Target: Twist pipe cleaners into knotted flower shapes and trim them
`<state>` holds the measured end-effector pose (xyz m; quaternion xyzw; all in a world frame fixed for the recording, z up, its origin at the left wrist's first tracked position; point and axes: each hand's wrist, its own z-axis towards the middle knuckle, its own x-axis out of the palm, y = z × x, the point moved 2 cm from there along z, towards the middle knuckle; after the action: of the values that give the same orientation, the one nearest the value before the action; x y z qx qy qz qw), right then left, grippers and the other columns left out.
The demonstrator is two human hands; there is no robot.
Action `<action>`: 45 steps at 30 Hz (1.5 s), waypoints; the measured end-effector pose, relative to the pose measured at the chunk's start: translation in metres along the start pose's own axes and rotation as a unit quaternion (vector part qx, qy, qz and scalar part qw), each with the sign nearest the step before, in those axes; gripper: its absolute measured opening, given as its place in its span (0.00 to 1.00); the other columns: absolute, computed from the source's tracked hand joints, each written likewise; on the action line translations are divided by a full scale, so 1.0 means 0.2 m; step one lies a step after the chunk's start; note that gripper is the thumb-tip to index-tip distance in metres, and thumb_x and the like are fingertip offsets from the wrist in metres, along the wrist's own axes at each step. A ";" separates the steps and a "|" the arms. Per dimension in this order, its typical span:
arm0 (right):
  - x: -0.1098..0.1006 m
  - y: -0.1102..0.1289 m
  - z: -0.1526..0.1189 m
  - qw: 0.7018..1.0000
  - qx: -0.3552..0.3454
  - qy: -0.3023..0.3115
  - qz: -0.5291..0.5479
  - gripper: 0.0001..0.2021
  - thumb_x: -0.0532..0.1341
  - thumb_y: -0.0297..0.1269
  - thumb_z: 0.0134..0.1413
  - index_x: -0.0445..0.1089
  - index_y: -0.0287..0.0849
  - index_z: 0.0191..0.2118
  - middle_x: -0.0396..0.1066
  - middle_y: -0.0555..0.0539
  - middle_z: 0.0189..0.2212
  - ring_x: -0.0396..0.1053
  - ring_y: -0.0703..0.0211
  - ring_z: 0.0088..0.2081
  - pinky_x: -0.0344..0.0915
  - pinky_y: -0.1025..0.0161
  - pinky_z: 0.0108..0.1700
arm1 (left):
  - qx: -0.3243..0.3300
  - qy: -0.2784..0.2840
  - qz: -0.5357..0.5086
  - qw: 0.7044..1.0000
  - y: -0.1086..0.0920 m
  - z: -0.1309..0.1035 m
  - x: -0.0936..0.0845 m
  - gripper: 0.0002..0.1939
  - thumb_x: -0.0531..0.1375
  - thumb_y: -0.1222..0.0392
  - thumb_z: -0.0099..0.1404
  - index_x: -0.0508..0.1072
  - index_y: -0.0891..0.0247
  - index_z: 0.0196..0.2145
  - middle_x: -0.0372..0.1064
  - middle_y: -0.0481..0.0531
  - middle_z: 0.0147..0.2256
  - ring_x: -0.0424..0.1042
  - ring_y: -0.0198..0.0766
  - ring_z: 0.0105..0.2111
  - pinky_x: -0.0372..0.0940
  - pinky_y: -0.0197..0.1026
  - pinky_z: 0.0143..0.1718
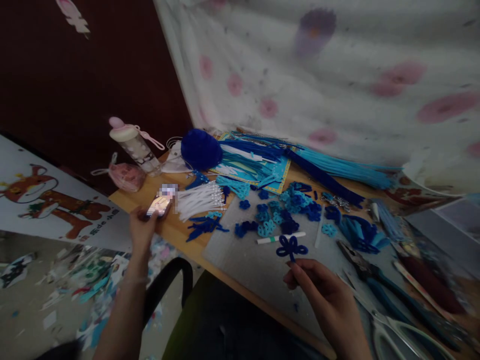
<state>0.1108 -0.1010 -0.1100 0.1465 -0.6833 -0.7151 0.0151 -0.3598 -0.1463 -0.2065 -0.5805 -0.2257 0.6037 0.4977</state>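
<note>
My right hand (324,295) is closed in a pinch on the stem of a dark blue pipe-cleaner flower (290,247) with looped petals, held up over the grey mat (247,275). At the table's left edge, my left hand (142,227) has its thumb and fingers around the lower end of a phone (159,205), whose screen is lit. Beyond the flower lie a white pen-like stick (281,238) and several blue curled pipe-cleaner pieces (266,227). White pipe-cleaner stems (200,197) and dark blue leaf-shaped pieces (204,226) lie right of the phone.
Pliers (369,270) and scissors (386,325) lie at the right. Bundles of blue pipe cleaners (337,167) line the back by a flowered curtain (277,60). A bottle (137,145) and a pink pouch (127,176) stand back left. Scraps (93,285) litter the floor.
</note>
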 end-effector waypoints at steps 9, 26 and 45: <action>0.00 0.00 -0.02 1.000 0.001 0.006 -0.005 0.13 0.65 0.48 0.58 0.77 0.44 0.31 0.78 0.48 0.21 0.77 0.59 0.24 0.73 0.70 0.28 | -0.018 0.001 -0.029 0.999 0.01 0.00 0.01 0.39 0.72 0.51 0.44 0.68 0.67 0.51 0.74 0.63 0.48 0.74 0.57 0.51 0.67 0.59 0.56; -0.01 -0.06 -0.02 0.999 0.020 0.042 -0.008 0.14 0.63 0.49 0.61 0.77 0.45 0.34 0.78 0.48 0.24 0.77 0.58 0.27 0.73 0.69 0.32 | 0.001 -0.006 -0.031 1.000 0.04 0.02 0.03 0.34 0.69 0.49 0.49 0.69 0.67 0.51 0.75 0.63 0.47 0.75 0.55 0.49 0.69 0.58 0.55; 0.00 -0.03 -0.03 0.999 0.040 0.030 -0.015 0.17 0.64 0.53 0.59 0.77 0.44 0.32 0.77 0.48 0.23 0.76 0.56 0.27 0.73 0.65 0.32 | 0.058 0.020 -0.038 0.997 0.06 0.01 0.03 0.30 0.66 0.58 0.54 0.71 0.65 0.54 0.73 0.62 0.53 0.72 0.55 0.55 0.65 0.56 0.59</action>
<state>0.1123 -0.1062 -0.1160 0.1791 -0.7085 -0.6823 0.0190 -0.3650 -0.1451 -0.2195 -0.5536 -0.2025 0.5844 0.5577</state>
